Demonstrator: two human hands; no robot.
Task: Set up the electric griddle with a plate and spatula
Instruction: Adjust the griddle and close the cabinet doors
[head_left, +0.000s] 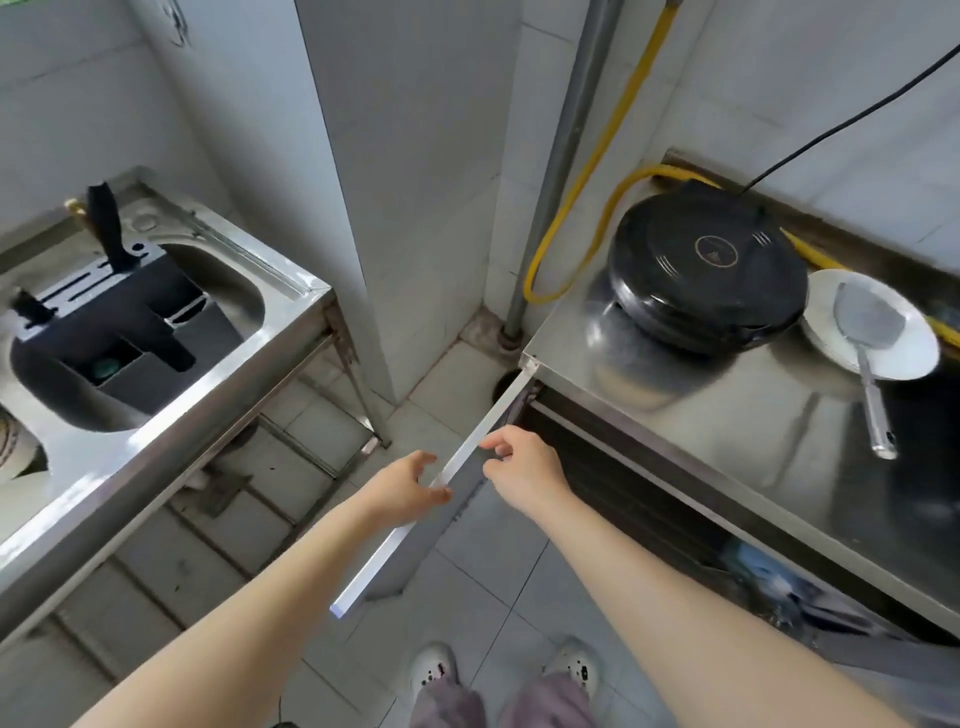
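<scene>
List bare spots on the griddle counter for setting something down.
Free: the steel countertop in front of the closed electric griddle, left of the spatula handle, out to the front edge. Crowded: the back, where griddle, white plate holding the spatula, and yellow hose sit close together. Both hands are at the open cabinet door.

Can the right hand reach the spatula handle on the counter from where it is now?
Probably yes. The right hand is at the top edge of the open cabinet door, and holds nothing else. The spatula lies on the plate, its handle sticking out over the bare counter, with nothing between.
</scene>
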